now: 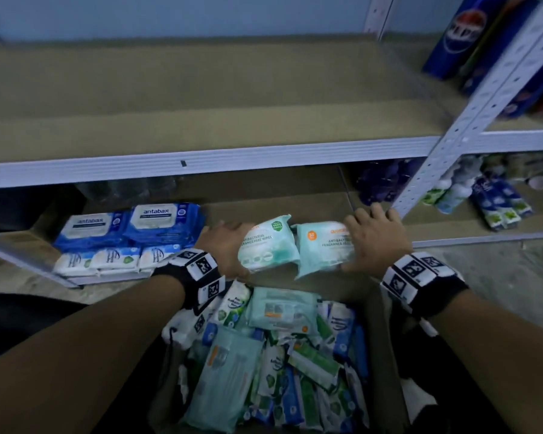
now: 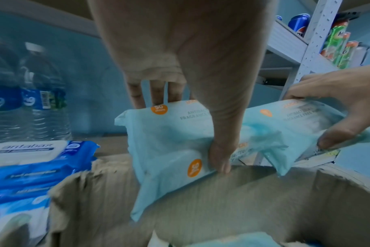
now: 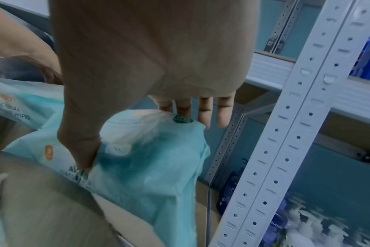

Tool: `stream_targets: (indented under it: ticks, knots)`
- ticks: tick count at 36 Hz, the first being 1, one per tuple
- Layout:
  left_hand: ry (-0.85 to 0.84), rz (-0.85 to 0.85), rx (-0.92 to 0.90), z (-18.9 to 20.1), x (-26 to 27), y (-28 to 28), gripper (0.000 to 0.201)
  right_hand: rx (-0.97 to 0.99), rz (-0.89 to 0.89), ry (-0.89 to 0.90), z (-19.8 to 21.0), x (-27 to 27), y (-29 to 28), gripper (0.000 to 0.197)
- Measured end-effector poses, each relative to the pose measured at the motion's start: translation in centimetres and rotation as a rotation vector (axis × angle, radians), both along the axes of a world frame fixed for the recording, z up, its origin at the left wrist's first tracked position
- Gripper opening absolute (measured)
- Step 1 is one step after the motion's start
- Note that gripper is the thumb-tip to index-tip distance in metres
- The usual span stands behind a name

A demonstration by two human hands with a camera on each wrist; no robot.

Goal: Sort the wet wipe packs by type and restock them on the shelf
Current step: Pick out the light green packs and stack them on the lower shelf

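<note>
The step in hand looks like carrying two pale teal packs from the cardboard box (image 1: 386, 311) to the lower shelf (image 1: 445, 227). To do it well, the person should keep both packs level and side by side, clear the box's far flap, and set them on the bare shelf board to the right of the blue antabax packs (image 1: 157, 220), so the types stay apart (the small white packs (image 1: 107, 258) already line the front edge there). The soft wrappers give under pressure, so a firm grip near the middle should serve better than a pinch at the seal.

The left hand (image 1: 223, 245) grips the left teal pack (image 1: 268, 245), thumb on its face and fingers behind. The right hand (image 1: 376, 236) holds the right teal pack (image 1: 323, 249) the same way, though two of its fingers stand straight past the pack's edge. Both packs hang just above the box's far rim, touching each other, in front of the lower shelf.
</note>
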State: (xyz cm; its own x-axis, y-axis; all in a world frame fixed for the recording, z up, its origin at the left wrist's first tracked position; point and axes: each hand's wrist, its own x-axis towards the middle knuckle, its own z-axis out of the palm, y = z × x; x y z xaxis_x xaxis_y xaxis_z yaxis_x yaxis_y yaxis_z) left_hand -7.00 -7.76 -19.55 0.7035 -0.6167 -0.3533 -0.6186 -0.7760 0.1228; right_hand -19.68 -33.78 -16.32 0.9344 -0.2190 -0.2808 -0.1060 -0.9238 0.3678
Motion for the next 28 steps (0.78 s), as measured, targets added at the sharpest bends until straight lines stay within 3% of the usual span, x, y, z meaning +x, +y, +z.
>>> stream_targets:
  ticks: [5,11,16,18,21,23,28]
  knots:
    - [-0.010,-0.024,0.036,-1.3,4.0,-3.4,0.104,0.007,-0.041,0.045,-2.3,4.0,-2.2,0.096]
    - [0.154,-0.047,0.104,-5.1,8.8,-7.9,0.099,0.006,-0.070,0.129,-6.5,9.0,-4.8,0.101]
    - [0.143,-0.084,0.204,-10.0,12.7,-10.8,0.114,0.005,-0.079,0.167,-10.6,11.6,-6.9,0.093]
    - [0.103,-0.130,0.319,-12.3,14.2,-11.6,0.097,0.003,-0.085,0.180,-12.4,12.5,-7.7,0.100]
    - [0.056,-0.262,0.408,-14.5,15.6,-13.0,0.052,-0.006,-0.081,0.210,-14.5,13.8,-8.7,0.104]
    - [0.120,-0.119,0.288,-16.0,16.0,-13.5,0.057,-0.019,-0.065,0.211,-15.6,14.4,-9.2,0.103]
    - [0.191,-0.039,0.224,-17.2,16.2,-14.4,0.074,-0.016,-0.070,0.212,-17.2,15.4,-9.9,0.092]
